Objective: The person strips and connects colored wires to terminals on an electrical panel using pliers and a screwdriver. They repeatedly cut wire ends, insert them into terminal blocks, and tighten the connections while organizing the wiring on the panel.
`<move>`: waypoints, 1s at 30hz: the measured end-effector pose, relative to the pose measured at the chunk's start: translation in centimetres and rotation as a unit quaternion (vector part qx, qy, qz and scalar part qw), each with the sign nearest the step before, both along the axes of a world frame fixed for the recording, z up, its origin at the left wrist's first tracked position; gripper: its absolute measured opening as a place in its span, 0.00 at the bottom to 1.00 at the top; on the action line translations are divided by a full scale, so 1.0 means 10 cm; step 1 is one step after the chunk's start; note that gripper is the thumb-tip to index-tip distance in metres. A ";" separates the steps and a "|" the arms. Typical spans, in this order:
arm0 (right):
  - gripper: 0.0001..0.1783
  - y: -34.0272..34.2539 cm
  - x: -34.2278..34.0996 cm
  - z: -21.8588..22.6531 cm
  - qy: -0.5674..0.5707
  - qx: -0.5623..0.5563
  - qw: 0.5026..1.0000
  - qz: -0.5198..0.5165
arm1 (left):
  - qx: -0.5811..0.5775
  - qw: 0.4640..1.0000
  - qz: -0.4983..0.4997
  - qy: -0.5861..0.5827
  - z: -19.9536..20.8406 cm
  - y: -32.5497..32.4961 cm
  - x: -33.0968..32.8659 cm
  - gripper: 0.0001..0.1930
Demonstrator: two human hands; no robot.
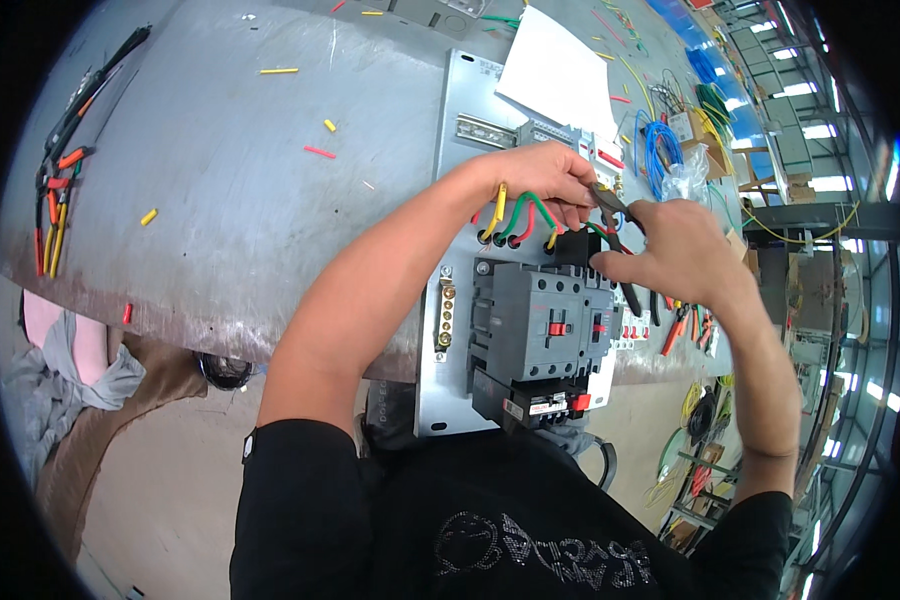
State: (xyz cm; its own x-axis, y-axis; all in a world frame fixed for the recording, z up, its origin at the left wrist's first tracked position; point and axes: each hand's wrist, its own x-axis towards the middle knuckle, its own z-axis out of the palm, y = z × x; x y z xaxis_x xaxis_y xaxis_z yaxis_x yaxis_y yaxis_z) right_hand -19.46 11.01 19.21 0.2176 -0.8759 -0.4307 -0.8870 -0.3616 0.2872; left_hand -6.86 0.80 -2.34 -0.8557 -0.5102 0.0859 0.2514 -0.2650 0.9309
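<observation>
My right hand (685, 250) is closed around dark-handled pliers (607, 200), their jaws at the fingertips of my left hand. The left hand (545, 180) is bent in a pinch, and what lies between its fingers is hidden. Below it, yellow, green and red wires (518, 212) loop up from holes in a metal mounting plate (450, 170). Nearer to me on that plate stands a dark grey contactor (542, 325), with a black unit (532, 400) bearing a red button at its front. A brass terminal bar (447, 315) is fixed at its left.
A white paper sheet (560, 70) covers the plate's far end, near a metal rail (485, 130). Cutters and hand tools (58, 190) lie at the far left, more tools (680, 325) at the right. Blue wire coils (660, 155) and short sleeve pieces (320, 152) are on the table.
</observation>
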 end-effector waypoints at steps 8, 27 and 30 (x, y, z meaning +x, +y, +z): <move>0.34 0.34 0.11 -0.31 -0.041 -0.126 0.985 -0.107 | 0.002 1.000 0.017 -0.009 0.03 0.02 0.00 0.10; 0.28 -0.89 -0.52 -0.25 -0.038 -0.077 0.916 0.393 | -0.003 0.998 -0.014 0.066 -0.05 0.04 -0.02 0.06; 0.23 -1.18 -0.50 -0.48 -0.088 -0.079 0.856 0.504 | -0.036 0.998 -0.014 0.052 -0.04 0.00 -0.03 0.07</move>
